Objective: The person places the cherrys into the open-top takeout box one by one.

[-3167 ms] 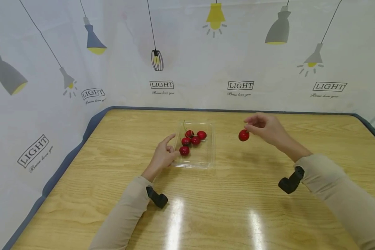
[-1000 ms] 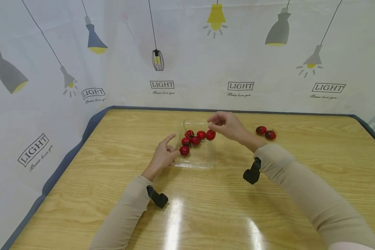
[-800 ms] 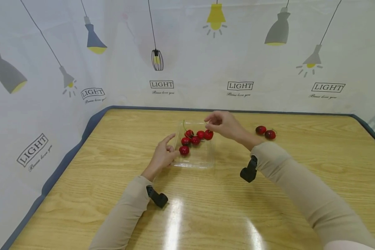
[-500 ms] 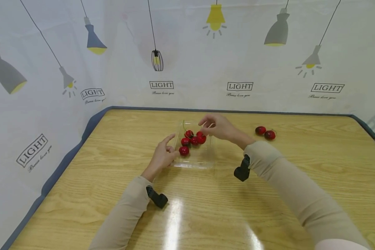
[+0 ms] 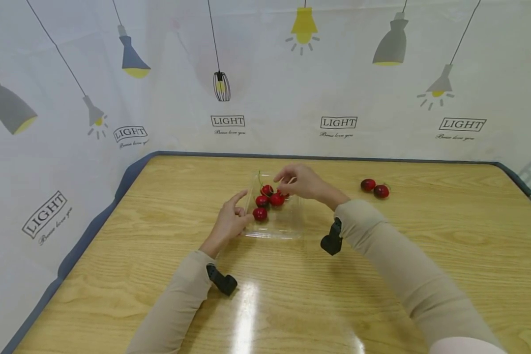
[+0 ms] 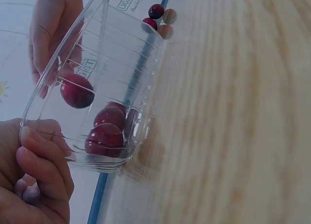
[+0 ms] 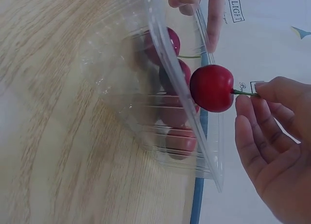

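Observation:
A clear plastic box [image 5: 287, 230] sits on the table with several red cherries [image 5: 260, 214] inside, some with green stems. My left hand [image 5: 228, 221] holds the box's left rim, index finger stretched along the edge and other fingers curled. Over the box, my right hand [image 5: 305, 183] pinches a cherry by its stem between thumb and fingertips. That held cherry [image 7: 212, 88] hangs just above the rim level in the right wrist view, overlapping the others. Part of a cherry behind it is hidden by my right fingers in the head view.
Two dark red cherries [image 5: 374, 188] lie on the wooden table [image 5: 181, 196], right of the box. Behind stands a white cloth backdrop [image 5: 283, 88] printed with lamps, and a blue edge [image 5: 230, 156] runs along the table's back.
My right hand has carried the cherry by its stem leftward from the table's right side, over the box's right rim, and lowered it among the other cherries. My left hand stays at the rim.

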`<state>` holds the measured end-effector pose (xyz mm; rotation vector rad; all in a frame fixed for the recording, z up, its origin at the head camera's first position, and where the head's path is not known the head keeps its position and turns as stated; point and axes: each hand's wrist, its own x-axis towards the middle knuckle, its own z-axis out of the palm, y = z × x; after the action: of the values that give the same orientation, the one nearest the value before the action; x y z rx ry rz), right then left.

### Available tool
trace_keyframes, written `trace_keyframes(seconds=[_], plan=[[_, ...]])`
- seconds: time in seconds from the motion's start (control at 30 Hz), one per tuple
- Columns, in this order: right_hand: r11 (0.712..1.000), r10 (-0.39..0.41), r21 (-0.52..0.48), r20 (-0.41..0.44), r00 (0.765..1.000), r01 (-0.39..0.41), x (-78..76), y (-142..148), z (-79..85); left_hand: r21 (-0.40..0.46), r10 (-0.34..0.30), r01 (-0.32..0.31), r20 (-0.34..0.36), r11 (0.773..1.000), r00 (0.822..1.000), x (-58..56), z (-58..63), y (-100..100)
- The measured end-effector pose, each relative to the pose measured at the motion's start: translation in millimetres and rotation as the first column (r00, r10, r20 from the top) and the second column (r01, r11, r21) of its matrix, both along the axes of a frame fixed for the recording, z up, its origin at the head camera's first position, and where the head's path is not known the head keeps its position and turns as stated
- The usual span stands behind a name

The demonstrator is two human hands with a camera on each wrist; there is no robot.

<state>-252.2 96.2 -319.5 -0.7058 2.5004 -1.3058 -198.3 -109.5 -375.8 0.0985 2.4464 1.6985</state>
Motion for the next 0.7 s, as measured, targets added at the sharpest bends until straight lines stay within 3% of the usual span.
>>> trace_keyframes(seconds=[0.2, 0.47, 0.57, 0.7], plan=[[1.000, 0.005, 0.014, 0.016, 1.000, -0.006, -1.8, -4.7, -3.5, 0.009, -0.014, 0.014, 0.007, 1.000, 1.000, 1.7, 3.7, -0.3], [0.997, 0.055, 0.043, 0.067, 0.996, -0.058, -1.0, -11.0, -7.3, -0.011, -0.039, 0.039, -0.010, 0.999, 0.999, 17.1, 29.9, 4.8], [0.996, 0.060, 0.069, 0.057, 0.997, -0.064, -1.9, -12.9, -8.0, -0.012, -0.042, 0.042, -0.013, 0.999, 0.999, 13.4, 24.4, 3.3], [0.993, 0.056, 0.098, 0.048, 0.997, -0.060, -3.8, -15.0, -9.5, -0.018, -0.029, 0.029, -0.012, 0.999, 1.000, 3.6, 7.8, -0.2]])
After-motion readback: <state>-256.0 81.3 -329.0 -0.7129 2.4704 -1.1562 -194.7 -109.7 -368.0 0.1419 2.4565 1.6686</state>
